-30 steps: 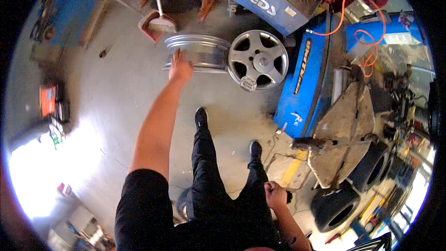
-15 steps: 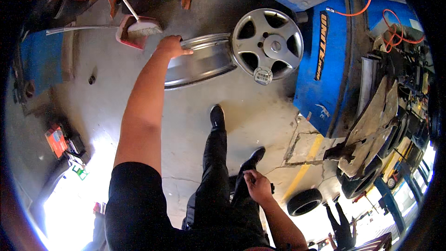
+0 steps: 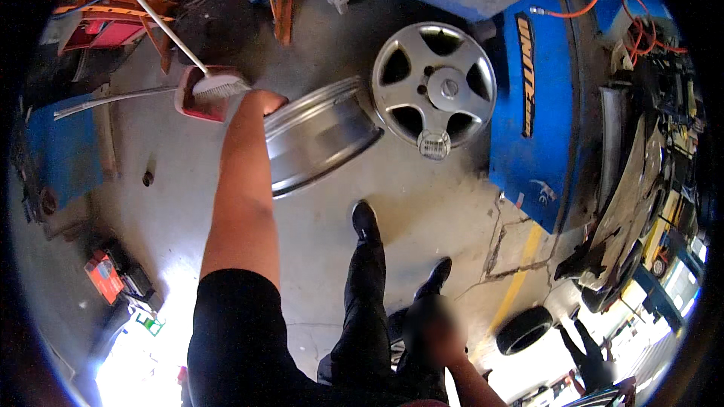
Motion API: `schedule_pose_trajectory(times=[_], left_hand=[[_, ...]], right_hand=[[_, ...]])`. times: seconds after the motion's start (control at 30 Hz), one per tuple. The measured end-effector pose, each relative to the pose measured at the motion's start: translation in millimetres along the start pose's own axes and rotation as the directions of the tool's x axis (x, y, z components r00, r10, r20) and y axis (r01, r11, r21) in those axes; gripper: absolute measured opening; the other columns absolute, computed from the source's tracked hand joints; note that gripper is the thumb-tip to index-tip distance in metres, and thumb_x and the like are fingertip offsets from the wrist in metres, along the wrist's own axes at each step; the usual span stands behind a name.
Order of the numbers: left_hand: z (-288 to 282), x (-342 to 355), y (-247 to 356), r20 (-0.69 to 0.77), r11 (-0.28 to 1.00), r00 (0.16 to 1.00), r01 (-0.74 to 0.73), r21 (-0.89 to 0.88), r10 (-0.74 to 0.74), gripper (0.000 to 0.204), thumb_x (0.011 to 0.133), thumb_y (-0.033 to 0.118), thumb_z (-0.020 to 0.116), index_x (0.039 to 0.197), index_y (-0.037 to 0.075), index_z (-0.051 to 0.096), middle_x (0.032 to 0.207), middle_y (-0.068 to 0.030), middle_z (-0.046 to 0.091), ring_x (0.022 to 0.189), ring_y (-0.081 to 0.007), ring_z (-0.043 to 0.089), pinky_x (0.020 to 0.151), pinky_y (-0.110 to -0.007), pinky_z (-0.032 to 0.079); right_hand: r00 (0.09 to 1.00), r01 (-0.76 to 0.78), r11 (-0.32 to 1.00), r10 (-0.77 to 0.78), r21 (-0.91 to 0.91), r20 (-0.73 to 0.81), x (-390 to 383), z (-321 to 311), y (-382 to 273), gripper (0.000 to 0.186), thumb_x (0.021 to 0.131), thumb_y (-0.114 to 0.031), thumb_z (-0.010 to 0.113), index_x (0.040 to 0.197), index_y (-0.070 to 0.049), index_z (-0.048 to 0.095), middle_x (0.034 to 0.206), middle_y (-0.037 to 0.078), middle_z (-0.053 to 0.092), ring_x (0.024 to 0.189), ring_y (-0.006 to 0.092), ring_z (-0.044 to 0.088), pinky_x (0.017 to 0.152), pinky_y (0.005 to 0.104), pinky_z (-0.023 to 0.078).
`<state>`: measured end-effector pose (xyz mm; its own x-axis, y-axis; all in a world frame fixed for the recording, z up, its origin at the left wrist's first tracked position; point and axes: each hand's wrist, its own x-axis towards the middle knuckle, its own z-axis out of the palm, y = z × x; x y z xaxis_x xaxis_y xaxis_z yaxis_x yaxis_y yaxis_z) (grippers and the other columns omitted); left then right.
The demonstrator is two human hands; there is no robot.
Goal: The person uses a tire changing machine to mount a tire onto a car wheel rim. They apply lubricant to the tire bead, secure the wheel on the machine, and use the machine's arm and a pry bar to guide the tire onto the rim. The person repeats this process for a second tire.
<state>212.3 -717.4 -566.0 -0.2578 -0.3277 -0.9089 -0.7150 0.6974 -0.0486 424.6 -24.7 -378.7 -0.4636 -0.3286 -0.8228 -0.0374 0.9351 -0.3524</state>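
My left hand [image 3: 265, 102], arm stretched forward, is closed on the upper left edge of a bare silver wheel rim [image 3: 320, 136]. That rim stands on edge, its barrel toward me, tilted with the right end higher; the arm covers its left end. Just right of it is a five-spoke silver alloy wheel [image 3: 449, 90], face up toward me, with a small round pale tag [image 3: 434, 145] at its lower edge. My right hand [image 3: 441, 335] is low by my leg and blurred, so its fingers and anything in them cannot be made out.
A broom [image 3: 219, 85] rests in a red dustpan [image 3: 200, 109] beyond my left hand. A blue machine cabinet [image 3: 520, 158] stands right of the wheels. A tyre [image 3: 524, 330] lies at the lower right, near another person [image 3: 592, 358]. Orange stands [image 3: 283, 11] are at the back.
The rim under my left hand has tilted, its left end dropping toward me. My left hand stays at its edge, the thumb no longer stretched along it. The whole view has shifted slightly.
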Motion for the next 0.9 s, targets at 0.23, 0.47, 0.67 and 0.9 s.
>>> schedule_pose_trajectory(times=[0.23,0.47,0.67,0.9], left_hand=[[86.6,16.5,-42.4,0.054,0.99,0.988,-0.142,-0.003,0.142,0.057,0.101,0.044,0.05,0.14,0.007,0.068,0.15,-0.0194,0.062,0.137,-0.0357,0.06,0.115,-0.047,0.044],[237.4,-85.4,-63.0,-0.175,0.896,0.971,-0.22,-0.386,0.163,0.066,0.106,0.045,0.048,0.153,-0.001,0.054,0.162,-0.0244,0.048,0.152,-0.0378,0.044,0.123,-0.046,0.036],[188.0,-250.5,-75.8,0.103,0.99,0.985,-0.132,-0.053,0.137,0.055,0.105,0.035,0.054,0.143,-0.003,0.063,0.149,-0.0271,0.06,0.138,-0.0402,0.058,0.112,-0.048,0.046],[70.5,-545.3,-24.0,0.106,0.868,0.994,-0.055,0.494,0.003,0.051,0.088,0.042,0.065,0.115,0.0,0.077,0.127,-0.031,0.069,0.12,-0.0452,0.067,0.103,-0.051,0.053]], right_hand=[[0.989,-0.141,0.98,0.132,0.137,0.07,-16.2,-4.0,-48.2,0.031,0.103,-0.034,0.067,0.12,-0.009,0.073,0.11,0.021,0.076,0.099,0.0418,0.074,0.086,0.0505,0.058],[0.989,-0.049,0.993,0.034,0.103,0.142,-31.8,-1.4,-23.2,0.036,0.103,-0.04,0.064,0.125,-0.012,0.071,0.116,0.017,0.076,0.103,0.0384,0.074,0.089,0.0507,0.059],[0.999,-0.022,0.977,0.016,0.213,0.033,-68.5,-118.7,-88.8,0.048,0.1,-0.053,0.062,0.126,-0.014,0.07,0.117,0.013,0.077,0.106,0.0372,0.073,0.089,0.0489,0.059],[0.984,0.165,0.907,-0.177,0.388,-0.004,-94.4,-174.7,-84.7,0.089,0.098,-0.08,0.047,0.142,-0.005,0.064,0.131,0.023,0.071,0.108,0.039,0.074,0.1,0.0498,0.055]])
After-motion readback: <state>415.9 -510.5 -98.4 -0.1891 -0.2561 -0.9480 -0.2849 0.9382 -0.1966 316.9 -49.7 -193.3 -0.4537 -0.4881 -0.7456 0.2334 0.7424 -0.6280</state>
